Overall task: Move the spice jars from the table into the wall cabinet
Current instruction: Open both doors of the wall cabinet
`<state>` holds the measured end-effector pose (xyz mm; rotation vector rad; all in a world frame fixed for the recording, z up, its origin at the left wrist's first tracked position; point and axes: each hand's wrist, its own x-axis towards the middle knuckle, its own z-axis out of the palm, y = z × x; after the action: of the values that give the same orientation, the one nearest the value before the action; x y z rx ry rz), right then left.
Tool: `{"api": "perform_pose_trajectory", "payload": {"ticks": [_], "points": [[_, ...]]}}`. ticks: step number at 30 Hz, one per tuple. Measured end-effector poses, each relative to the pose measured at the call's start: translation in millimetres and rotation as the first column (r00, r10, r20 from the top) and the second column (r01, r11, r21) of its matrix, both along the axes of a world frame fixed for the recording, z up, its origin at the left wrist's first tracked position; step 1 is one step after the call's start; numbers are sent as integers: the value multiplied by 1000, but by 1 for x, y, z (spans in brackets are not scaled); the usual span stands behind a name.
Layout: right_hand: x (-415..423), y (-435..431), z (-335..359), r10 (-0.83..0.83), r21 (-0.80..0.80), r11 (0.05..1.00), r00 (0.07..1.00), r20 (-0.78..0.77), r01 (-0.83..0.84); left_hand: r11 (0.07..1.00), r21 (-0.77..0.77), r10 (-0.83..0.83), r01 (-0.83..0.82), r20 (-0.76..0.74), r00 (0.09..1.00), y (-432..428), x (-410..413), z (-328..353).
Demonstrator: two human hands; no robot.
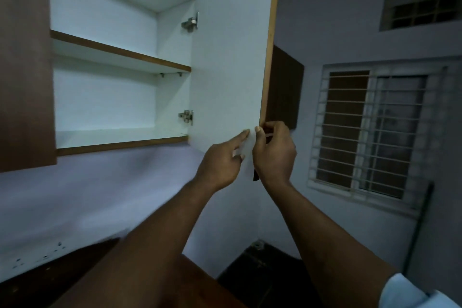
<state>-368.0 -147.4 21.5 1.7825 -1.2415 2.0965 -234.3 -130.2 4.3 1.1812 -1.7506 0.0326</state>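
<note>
The right hand [273,151] is curled around the lower outer corner of the open cabinet door [230,57], thumb on the white inner face and fingers wrapped behind the brown edge, so the door is gripped there. The left hand [221,161] is raised just beside it, index finger stretched along the same white face and the other fingers loosely bent; whether the door is actually pinched by this hand cannot be told. Both bare forearms are stretched up from the bottom of the view, and a pale sleeve [400,292] is seen at the right elbow. Out from the hands, the wall cabinet [105,92] is shown wide open: white inside, brown wood trim on the edges, one middle shelf [120,54], two metal hinges [186,116] on the door side. No spice jars are seen on either level or anywhere else. A barred window [372,130] is seen at the right, and a brown table [200,280] edge is caught below.
</note>
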Motion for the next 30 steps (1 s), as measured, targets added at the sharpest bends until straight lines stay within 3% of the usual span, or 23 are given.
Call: {"api": "perform_pose_trajectory", "payload": {"ticks": [5, 9, 11, 15, 22, 26, 30], "points": [[-32, -31, -8, -128, -55, 991, 980, -151, 121, 999, -22, 35, -31, 264, 964, -38, -27, -10], [-62, -61, -18, -153, -5, 988, 954, -257, 157, 992, 41, 84, -122, 510, 856, -68, -43, -8], [-77, -75, -24, -149, 2, 988, 939, -310, 157, 985, 70, 94, -160, 559, 824, -81, -47, -6], [-97, -100, -34, -175, 8, 981, 896, -408, 195, 976, 88, 113, -200, 581, 806, -106, -51, -5], [-76, -112, -38, -173, -124, 983, 899, -401, 134, 985, 66, 92, -157, 567, 818, -127, -50, -14], [-40, -107, -32, -49, -168, 986, 927, -373, -15, 977, 8, 172, -213, 561, 810, -125, -18, -18], [15, -101, -25, 145, -127, 968, 893, -426, -218, 903, -21, 377, -428, 515, 770, -107, 43, -19]]}}
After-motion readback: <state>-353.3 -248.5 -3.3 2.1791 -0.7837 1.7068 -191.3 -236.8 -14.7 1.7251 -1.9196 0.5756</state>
